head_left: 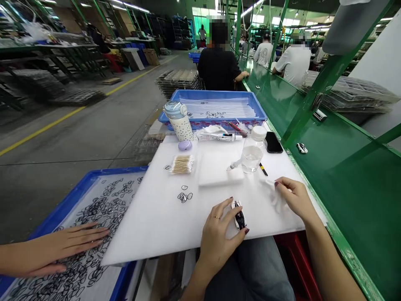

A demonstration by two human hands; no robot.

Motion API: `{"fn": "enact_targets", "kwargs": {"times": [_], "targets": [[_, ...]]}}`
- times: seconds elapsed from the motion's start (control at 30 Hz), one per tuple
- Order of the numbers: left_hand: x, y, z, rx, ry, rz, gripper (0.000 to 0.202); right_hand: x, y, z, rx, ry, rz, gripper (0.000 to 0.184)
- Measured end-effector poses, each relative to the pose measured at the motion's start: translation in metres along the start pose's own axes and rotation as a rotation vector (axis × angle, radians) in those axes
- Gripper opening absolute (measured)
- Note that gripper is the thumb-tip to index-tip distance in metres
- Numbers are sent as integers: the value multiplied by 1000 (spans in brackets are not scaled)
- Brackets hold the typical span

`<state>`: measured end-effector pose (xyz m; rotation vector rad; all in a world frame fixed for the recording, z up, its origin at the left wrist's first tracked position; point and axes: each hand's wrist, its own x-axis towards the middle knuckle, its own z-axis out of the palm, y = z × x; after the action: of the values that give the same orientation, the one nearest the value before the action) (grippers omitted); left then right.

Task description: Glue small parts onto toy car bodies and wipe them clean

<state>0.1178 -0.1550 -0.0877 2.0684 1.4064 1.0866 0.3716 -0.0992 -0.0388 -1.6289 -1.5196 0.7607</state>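
A small white and black toy car (239,215) sits at the near edge of the white board, with the fingers and thumb of my left hand (216,234) closed around it. Off to its right, my right hand (293,195) pinches a thin white piece (268,182) whose kind I cannot make out. Left of the hands, several thin black rings (184,197) lie on the board. Between them and my right hand is a folded white cloth-like pad (216,173). Behind it stands a clear bottle (251,156) with liquid, and a bundle of cotton swabs (182,164) lies left.
A co-worker's hand (72,244) rests over black rings in a blue tray (122,288) at left. Another blue tray (213,121), a tumbler (180,121), a tube (230,137) and a phone (274,143) are farther back. Green conveyor (344,184) runs along the right, carrying another toy car (302,148).
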Motion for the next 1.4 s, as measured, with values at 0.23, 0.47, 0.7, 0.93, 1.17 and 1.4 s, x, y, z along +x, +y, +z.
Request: {"fn": "enact_targets", "kwargs": {"times": [0.23, 0.47, 0.7, 0.93, 1.17, 1.4], "targets": [[25, 31, -11, -415, -34, -115, 31, -33, -30, 14, 458, -282, 52, 33], [42, 44, -11, -842, -342, -239, 49, -49, -37, 8, 769, -376, 66, 34], [46, 53, -24, -1215, -342, -423, 38, -56, -29, 2, 890, -557, -115, 33], [39, 66, -38, -1299, -552, -485, 49, -62, -11, 31, 1022, -887, 40, 52], [35, 63, -50, -1240, -548, -452, 56, -65, -8, 42, 883, -847, 185, 52], [38, 53, -51, -1234, -461, -478, 54, -66, -5, 35, 884, -767, 83, 55]]}}
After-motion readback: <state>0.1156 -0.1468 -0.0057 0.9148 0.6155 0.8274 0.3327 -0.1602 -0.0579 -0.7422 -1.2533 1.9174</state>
